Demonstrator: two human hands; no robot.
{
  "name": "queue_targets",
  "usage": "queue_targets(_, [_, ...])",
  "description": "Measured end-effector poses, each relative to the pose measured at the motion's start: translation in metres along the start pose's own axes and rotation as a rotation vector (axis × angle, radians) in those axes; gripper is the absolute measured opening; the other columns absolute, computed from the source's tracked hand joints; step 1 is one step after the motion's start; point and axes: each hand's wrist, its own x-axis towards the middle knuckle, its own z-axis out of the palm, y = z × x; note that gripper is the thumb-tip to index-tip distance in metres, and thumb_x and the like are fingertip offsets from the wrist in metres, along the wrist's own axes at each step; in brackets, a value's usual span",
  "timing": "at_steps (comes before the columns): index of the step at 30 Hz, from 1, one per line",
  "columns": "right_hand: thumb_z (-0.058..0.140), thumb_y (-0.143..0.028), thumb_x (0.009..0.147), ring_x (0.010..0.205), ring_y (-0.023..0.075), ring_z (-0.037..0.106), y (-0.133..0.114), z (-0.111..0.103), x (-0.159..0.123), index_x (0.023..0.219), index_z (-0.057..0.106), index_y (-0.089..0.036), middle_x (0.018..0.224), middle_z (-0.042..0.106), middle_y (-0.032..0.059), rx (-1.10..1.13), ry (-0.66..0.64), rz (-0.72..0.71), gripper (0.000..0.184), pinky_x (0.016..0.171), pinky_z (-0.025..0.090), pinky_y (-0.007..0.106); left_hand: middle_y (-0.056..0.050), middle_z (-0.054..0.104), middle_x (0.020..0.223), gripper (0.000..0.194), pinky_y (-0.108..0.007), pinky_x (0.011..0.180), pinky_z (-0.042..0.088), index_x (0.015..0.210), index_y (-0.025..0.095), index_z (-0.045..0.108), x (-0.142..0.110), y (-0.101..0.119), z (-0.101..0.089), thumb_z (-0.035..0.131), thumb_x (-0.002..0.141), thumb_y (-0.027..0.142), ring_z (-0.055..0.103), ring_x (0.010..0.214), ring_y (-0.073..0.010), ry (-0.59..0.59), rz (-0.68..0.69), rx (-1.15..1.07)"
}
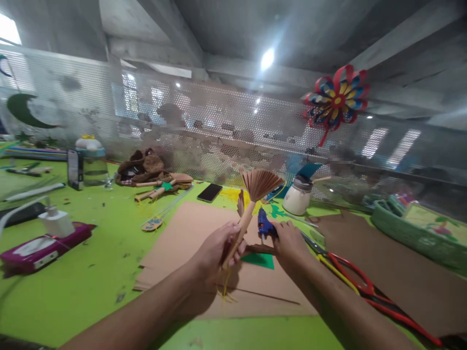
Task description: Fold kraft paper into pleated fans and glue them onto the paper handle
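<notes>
My left hand point(222, 245) is closed around a rolled brown-paper tube point(245, 218), held at a tilt. A pleated paper fan point(260, 184) spreads from the tube's upper end, and another folded brown piece point(241, 203) shows beside it. In my right hand point(290, 240) is a blue glue gun point(264, 224), close to the tube's right side. A dark brown paper strip point(260, 249) lies between the two hands; whether either one touches it I cannot tell. Below them are a green paper piece point(260, 261) and stacked brown paper sheets point(186, 218). Yellow strings point(226, 287) hang under my left hand.
Large red-handled scissors point(352, 272) lie right of my right forearm. At left sits a purple power strip point(47, 245) with a white plug point(56, 221). A phone point(209, 192), a white jar point(297, 197) and a green basket point(412, 238) stand farther back, before a perforated metal screen point(219, 131).
</notes>
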Motion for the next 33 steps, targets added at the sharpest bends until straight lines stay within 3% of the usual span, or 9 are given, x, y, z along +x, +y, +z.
queue_targets(4, [0.051,-0.011,0.073,0.096,0.0276,0.048,0.006,0.005,0.004,0.101,0.063,-0.016,0.096,0.063,0.0125,0.044,0.08,0.016,0.03,0.086,0.034,0.037,0.003,0.053,0.056,0.02,-0.019,0.038,0.026,0.072,0.019,0.046,0.002,-0.002,-0.002,0.051,0.084,0.034,0.039,0.039,-0.0065,0.028,0.061,0.058])
queue_targets(9, [0.053,-0.021,0.07,0.095,0.0292,0.052,0.016,-0.016,0.009,0.102,0.063,-0.013,0.099,0.063,0.0129,0.218,0.213,0.09,0.034,0.086,0.039,0.04,0.002,0.056,0.063,0.022,-0.018,0.042,0.027,0.078,0.018,0.048,-0.001,0.003,0.003,0.057,0.083,0.037,0.045,0.046,-0.0062,0.056,0.098,0.124])
queue_targets(16, [0.061,-0.051,0.071,0.058,0.0232,0.059,0.012,-0.05,0.01,0.081,0.07,-0.011,0.059,0.064,0.0062,0.616,0.245,0.301,0.042,0.054,0.046,0.034,0.0,0.054,0.059,0.022,-0.021,0.045,0.028,0.071,0.016,0.052,-0.002,0.002,0.008,0.059,0.084,0.033,0.043,0.045,-0.0061,0.134,0.217,0.209])
queue_targets(19, [0.062,-0.053,0.071,0.06,0.0223,0.062,0.006,-0.061,0.002,0.087,0.07,-0.011,0.075,0.07,0.0102,0.759,0.244,0.323,0.045,0.057,0.05,0.034,-0.001,0.055,0.058,0.021,-0.021,0.045,0.029,0.072,0.015,0.055,0.001,-0.001,0.004,0.061,0.083,0.032,0.045,0.045,-0.0069,0.161,0.214,0.18])
queue_targets(21, [0.066,-0.051,0.071,0.072,0.0233,0.065,0.002,-0.07,-0.009,0.094,0.07,-0.015,0.095,0.071,0.0114,0.896,0.205,0.308,0.043,0.066,0.052,0.035,-0.001,0.056,0.058,0.02,-0.021,0.043,0.029,0.076,0.014,0.058,0.002,0.0,0.001,0.059,0.083,0.032,0.044,0.043,-0.0067,0.166,0.192,0.154])
queue_targets(23, [0.073,-0.044,0.069,0.085,0.025,0.065,-0.006,-0.079,-0.022,0.095,0.071,-0.019,0.102,0.069,0.0104,1.139,0.087,0.31,0.036,0.072,0.051,0.035,-0.002,0.058,0.058,0.02,-0.02,0.042,0.03,0.081,0.013,0.06,0.002,0.002,-0.002,0.058,0.083,0.033,0.044,0.042,-0.0066,0.149,0.162,0.099])
queue_targets(27, [0.071,-0.04,0.073,0.076,0.0222,0.062,-0.028,-0.089,-0.045,0.09,0.07,-0.018,0.091,0.069,0.0103,1.287,-0.156,0.252,0.028,0.07,0.048,0.034,-0.002,0.059,0.059,0.022,-0.017,0.041,0.032,0.084,0.012,0.062,0.0,0.005,0.0,0.056,0.083,0.033,0.046,0.044,-0.0069,0.121,0.088,-0.073])
queue_targets(33, [0.063,-0.042,0.08,0.071,0.0209,0.057,-0.043,-0.08,-0.055,0.094,0.066,-0.018,0.081,0.065,0.0082,1.278,-0.305,0.159,0.027,0.067,0.043,0.035,-0.003,0.057,0.059,0.024,-0.015,0.037,0.026,0.087,0.011,0.061,-0.009,0.008,0.009,0.048,0.086,0.031,0.046,0.042,-0.0061,0.055,-0.029,-0.181])
